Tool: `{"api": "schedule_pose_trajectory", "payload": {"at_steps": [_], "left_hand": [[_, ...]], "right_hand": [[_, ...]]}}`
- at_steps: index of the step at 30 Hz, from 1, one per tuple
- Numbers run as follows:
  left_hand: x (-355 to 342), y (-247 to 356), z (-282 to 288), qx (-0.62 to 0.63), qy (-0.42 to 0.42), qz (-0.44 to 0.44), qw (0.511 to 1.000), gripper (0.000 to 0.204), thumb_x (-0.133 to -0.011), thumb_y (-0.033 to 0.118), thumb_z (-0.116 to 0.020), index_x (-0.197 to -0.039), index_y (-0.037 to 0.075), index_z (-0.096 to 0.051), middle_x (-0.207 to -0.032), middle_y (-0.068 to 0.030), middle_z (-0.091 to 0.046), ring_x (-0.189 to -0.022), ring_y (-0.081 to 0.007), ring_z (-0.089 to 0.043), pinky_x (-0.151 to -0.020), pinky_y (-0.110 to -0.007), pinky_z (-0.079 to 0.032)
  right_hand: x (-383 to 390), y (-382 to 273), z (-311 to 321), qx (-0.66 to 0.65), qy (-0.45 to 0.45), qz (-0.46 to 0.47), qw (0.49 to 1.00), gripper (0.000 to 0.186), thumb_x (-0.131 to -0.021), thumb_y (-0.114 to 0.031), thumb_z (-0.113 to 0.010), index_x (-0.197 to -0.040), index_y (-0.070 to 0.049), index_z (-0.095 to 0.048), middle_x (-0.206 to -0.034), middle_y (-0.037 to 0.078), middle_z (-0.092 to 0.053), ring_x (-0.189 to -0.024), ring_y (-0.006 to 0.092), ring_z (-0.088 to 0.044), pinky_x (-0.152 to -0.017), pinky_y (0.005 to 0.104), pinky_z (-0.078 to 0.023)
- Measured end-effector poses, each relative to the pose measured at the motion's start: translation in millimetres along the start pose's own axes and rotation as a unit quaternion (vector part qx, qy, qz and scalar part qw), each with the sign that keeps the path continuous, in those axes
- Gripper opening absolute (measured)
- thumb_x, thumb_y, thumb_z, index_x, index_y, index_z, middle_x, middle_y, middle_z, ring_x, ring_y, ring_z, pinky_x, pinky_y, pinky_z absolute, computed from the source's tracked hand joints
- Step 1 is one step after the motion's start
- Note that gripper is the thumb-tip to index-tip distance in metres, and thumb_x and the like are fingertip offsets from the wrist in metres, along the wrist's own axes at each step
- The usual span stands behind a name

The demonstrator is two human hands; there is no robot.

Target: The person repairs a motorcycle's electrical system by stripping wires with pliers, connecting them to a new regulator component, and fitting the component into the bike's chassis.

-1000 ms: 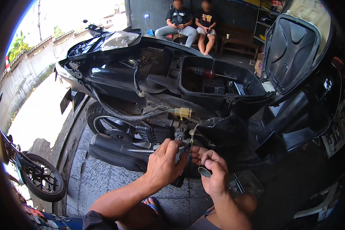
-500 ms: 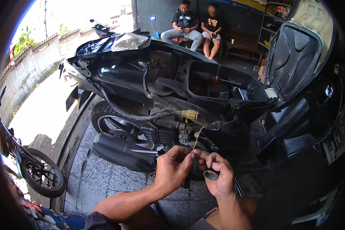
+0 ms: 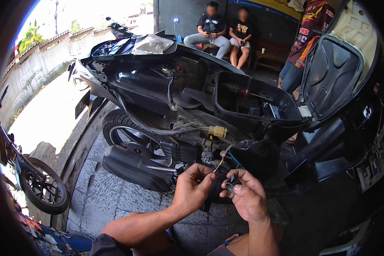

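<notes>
The left hand [image 3: 190,190] pinches a thin yellowish wire [image 3: 219,165] between thumb and forefinger, the fingertips covering its lower end. The right hand [image 3: 250,199], just beside it, grasps a small dark round piece with a paler rim [image 3: 230,187], perhaps a cap or holder, partly hidden by thumb and fingers. Both things are in front of the exposed side of a black plastic scooter body [image 3: 136,87], below a cream-yellow plastic connector block [image 3: 218,131]. A slim blue strand [image 3: 235,159] shows close above the right hand; where it starts is hard to make out. Shade swallows the lower right, and the raised black seat lid [image 3: 335,77] runs into the dark rim of the view. A standing person in a maroon printed shirt [image 3: 309,30] is cut off at the top and partly covered by that lid. Pale lettering marks a blue-and-yellow banner [image 3: 269,6], also cut off; two seated people [image 3: 211,27] wear black shirts with small prints
</notes>
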State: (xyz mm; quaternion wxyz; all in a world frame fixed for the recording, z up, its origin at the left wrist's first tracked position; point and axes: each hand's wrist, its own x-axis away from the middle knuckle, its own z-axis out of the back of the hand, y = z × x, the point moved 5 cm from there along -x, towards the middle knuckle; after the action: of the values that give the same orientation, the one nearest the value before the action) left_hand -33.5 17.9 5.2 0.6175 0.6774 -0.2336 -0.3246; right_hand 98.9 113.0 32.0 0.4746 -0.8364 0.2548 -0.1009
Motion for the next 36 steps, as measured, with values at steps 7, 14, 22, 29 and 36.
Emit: {"api": "schedule_pose_trajectory", "payload": {"at_steps": [7, 14, 22, 29, 36], "left_hand": [[8, 27, 0, -0.112, 0.042, -0.107, 0.987, 0.031, -0.088, 0.0, -0.069, -0.111, 0.001, -0.049, -0.082, -0.0065, -0.066, -0.074, -0.0123, -0.065, -0.064, -0.026, -0.054], [12, 29, 0, -0.259, 0.017, -0.271, 0.927, 0.034, -0.085, -0.002, -0.069, -0.115, 0.001, -0.053, -0.086, -0.0128, -0.066, -0.073, -0.0211, -0.068, -0.061, -0.031, -0.054], [5, 37, 5, -0.222, 0.019, -0.221, 0.949, 0.019, -0.087, 0.004, -0.065, -0.106, -0.001, -0.065, -0.085, -0.015, -0.066, -0.071, -0.0266, -0.067, -0.061, -0.036, -0.053], [-11, 30, 12, -0.021, -0.045, 0.019, 0.999, 0.011, -0.095, 0.007, -0.056, -0.096, -0.002, -0.063, -0.081, 0.0004, -0.063, -0.072, -0.0036, -0.052, -0.062, -0.022, -0.044], [-16, 39, 13, 0.054, -0.08, 0.054, 0.994, 0.01, -0.092, 0.008, -0.055, -0.093, 0.001, -0.062, -0.078, 0.0, -0.062, -0.063, -0.0045, -0.051, -0.057, -0.021, -0.042]], "right_hand": [[-7, 3, 4, 0.071, 0.045, 0.103, 0.991, 0.027, -0.091, -0.005, -0.072, -0.112, 0.004, -0.058, -0.111, 0.009, -0.061, -0.1, 0.011, -0.062, -0.088, 0.0252, -0.052], [-13, 6, 0, 0.152, 0.052, 0.12, 0.98, 0.021, -0.089, -0.002, -0.074, -0.106, 0.003, -0.061, -0.101, 0.005, -0.066, -0.091, 0.0077, -0.064, -0.084, 0.0222, -0.051], [-15, 16, 2, 0.209, 0.04, 0.126, 0.969, 0.024, -0.09, -0.004, -0.074, -0.109, 0.004, -0.061, -0.105, 0.005, -0.066, -0.091, 0.0078, -0.063, -0.082, 0.0213, -0.051], [-10, 36, 8, 0.087, 0.065, 0.076, 0.991, 0.043, -0.103, -0.029, -0.052, -0.129, 0.005, -0.055, -0.121, 0.011, -0.062, -0.113, 0.0165, -0.059, -0.1, 0.0341, -0.045], [-45, 56, 2, -0.129, -0.036, 0.007, 0.991, 0.04, -0.092, -0.025, -0.051, -0.123, -0.001, -0.06, -0.118, 0.009, -0.064, -0.107, 0.0182, -0.06, -0.101, 0.0384, -0.044]]}}
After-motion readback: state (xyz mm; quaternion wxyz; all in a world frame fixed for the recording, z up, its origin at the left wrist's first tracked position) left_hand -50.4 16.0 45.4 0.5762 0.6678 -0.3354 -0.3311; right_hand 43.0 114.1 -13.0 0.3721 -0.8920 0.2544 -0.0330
